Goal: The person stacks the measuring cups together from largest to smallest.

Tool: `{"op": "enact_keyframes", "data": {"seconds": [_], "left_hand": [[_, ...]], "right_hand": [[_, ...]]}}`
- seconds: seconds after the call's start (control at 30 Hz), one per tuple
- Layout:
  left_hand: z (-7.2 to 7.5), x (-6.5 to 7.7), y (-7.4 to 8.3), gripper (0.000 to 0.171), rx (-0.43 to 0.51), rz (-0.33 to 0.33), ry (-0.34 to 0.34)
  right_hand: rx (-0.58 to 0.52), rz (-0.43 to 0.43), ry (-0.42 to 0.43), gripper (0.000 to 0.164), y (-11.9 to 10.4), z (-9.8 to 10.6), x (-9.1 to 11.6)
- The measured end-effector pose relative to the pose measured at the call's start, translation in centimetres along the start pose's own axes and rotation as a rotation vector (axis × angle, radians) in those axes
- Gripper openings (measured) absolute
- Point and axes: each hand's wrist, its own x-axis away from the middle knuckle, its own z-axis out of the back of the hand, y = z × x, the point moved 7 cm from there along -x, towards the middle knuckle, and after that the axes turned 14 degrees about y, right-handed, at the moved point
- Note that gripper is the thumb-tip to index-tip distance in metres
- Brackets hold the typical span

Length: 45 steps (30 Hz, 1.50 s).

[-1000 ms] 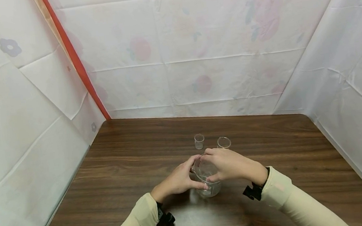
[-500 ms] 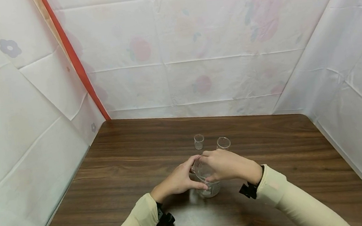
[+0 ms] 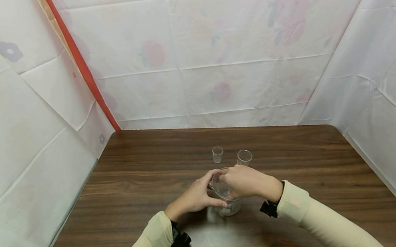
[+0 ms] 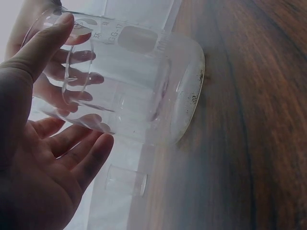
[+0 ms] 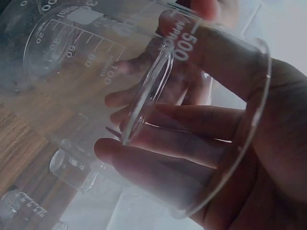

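A large clear glass beaker (image 3: pixel 233 207) stands upright on the wooden table. My left hand (image 3: pixel 198 194) grips it from the left, with the thumb on the near side and the fingers on the far side. My right hand (image 3: pixel 251 182) reaches down through its mouth. Inside, a smaller beaker (image 5: pixel 91 60) with white markings up to 100 is nested, as the right wrist view shows. The right thumb and fingers (image 5: pixel 158 163) hold this smaller beaker around its rim. Seen from the left wrist, the right fingers show through the large beaker's wall (image 4: pixel 139 62).
Behind the hands are a tiny beaker (image 3: pixel 217 155) and, to its right, a slightly bigger beaker (image 3: pixel 245 156), close to the right knuckles. White printed cloth (image 3: pixel 190 52) walls the table (image 3: pixel 144 165) at the back and both sides.
My right hand has sunk lower into the large beaker and shifted slightly left. The left hand and the large beaker have stayed in place.
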Motion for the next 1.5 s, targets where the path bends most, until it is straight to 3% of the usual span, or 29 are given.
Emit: {"op": "enact_keyframes", "data": {"seconds": [0.9, 1.27, 1.5], "left_hand": [[0.0, -0.1, 0.0, 0.087, 0.008, -0.031, 0.007], [0.0, -0.1, 0.0, 0.086, 0.011, -0.026, 0.01], [0.0, -0.1, 0.0, 0.087, 0.001, -0.02, 0.009]], "right_hand": [[0.004, -0.012, -0.025, 0.045, -0.1, -1.4, -0.7], [0.029, -0.036, -0.02, 0.035, -0.1, -1.4, -0.7], [0.021, -0.035, -0.015, 0.037, -0.1, -1.4, -0.7]]}}
